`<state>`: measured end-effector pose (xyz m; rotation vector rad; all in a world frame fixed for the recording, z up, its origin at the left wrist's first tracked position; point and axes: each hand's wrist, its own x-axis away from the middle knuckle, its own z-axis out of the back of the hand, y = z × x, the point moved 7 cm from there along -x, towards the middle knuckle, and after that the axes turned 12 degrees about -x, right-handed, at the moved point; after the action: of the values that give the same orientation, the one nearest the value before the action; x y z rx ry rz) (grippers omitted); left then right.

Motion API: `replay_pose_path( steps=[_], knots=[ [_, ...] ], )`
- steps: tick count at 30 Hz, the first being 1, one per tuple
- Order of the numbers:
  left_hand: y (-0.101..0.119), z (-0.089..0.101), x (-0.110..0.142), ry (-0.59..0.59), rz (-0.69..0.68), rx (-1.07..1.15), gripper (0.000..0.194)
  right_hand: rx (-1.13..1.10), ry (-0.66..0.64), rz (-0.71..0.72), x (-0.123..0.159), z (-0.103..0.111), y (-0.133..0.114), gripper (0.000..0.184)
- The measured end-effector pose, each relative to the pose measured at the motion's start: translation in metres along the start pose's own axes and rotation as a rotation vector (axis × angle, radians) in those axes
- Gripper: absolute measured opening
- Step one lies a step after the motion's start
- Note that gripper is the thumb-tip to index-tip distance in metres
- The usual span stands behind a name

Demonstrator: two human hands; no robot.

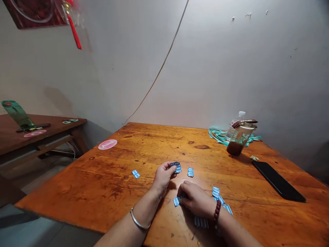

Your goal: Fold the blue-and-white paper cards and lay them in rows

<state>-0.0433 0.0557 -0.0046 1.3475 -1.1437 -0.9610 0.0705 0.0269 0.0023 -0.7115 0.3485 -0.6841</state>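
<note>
The left grip (163, 178) is closed, pinching a small blue-and-white striped piece (175, 166) between thumb and fingers, which hide part of it. The right grip (195, 199) curls down, its fingertips on a second striped piece (176, 201); the hand hides whether that piece is pinched or only pressed. More loose striped pieces lie nearby: a third piece (190, 172) just ahead of the hands, a fourth piece (136, 174) further left, a cluster (217, 196) beside the right grip, and a shadowed row (200, 222) near the right forearm. Their markings are too small to read. Further off, the wooden desk (77, 178) carries a pink round sticker (107, 144), a jar of dark liquid (238, 144), a teal cord (218, 136) and a black phone (279, 181).
</note>
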Motion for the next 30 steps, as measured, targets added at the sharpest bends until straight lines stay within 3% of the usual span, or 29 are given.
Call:
replay_pose_path(
  steps=[12, 18, 23, 26, 30],
  knots=[
    [-0.002, -0.003, -0.001, -0.019, -0.018, -0.050, 0.020, -0.054, 0.042, -0.040, 0.004, 0.001, 0.002, 0.022],
    [-0.010, -0.005, -0.006, -0.035, -0.013, -0.018, 0.017, 0.059, -0.073, -0.151, -0.007, -0.004, 0.005, 0.025],
    [-0.006, -0.002, -0.005, -0.024, -0.025, -0.047, 0.019, 0.083, -0.053, -0.123, -0.006, -0.006, 0.005, 0.018],
    [-0.007, -0.001, -0.005, -0.035, -0.037, -0.055, 0.018, -0.008, 0.039, -0.048, -0.005, -0.001, 0.005, 0.013],
    [-0.007, -0.001, -0.006, -0.052, -0.076, -0.071, 0.016, -0.274, 0.240, -0.013, -0.006, 0.021, 0.010, 0.010]
  ],
)
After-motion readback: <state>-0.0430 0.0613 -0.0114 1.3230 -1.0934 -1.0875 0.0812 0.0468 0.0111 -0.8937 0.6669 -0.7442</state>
